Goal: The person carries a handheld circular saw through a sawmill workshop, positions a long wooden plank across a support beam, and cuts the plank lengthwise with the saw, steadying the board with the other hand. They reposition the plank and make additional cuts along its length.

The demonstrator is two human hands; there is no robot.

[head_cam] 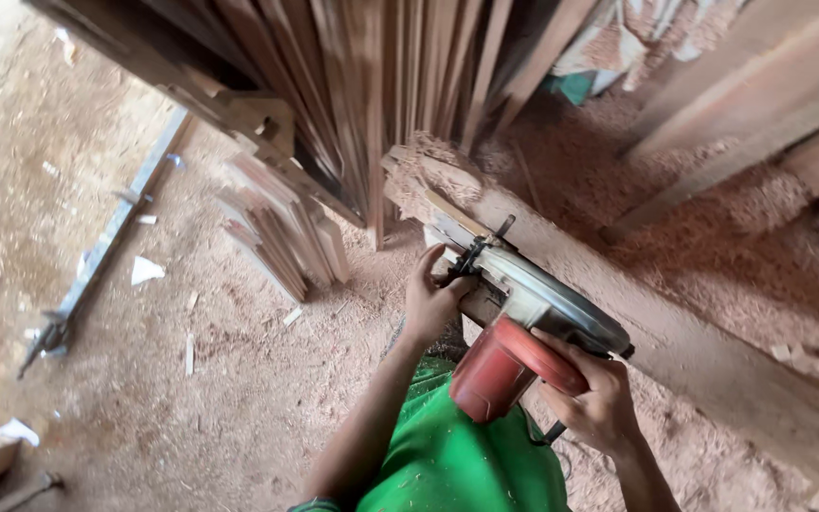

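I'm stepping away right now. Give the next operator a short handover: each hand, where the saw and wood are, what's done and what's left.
Left hand: gripping the front of the circular saw.
Right hand: on the saw's red rear body.
Saw sits on the long beam, blade end toward the stacked planks.
Done: sawdust piled on the beam's far end and the floor suggests cutting has happened.
Left: the cut line is hidden, so progress cannot be judged.

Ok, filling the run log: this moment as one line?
left hand: on saw's front | right hand: grips red circular saw | saw on timber beam | sawdust floor
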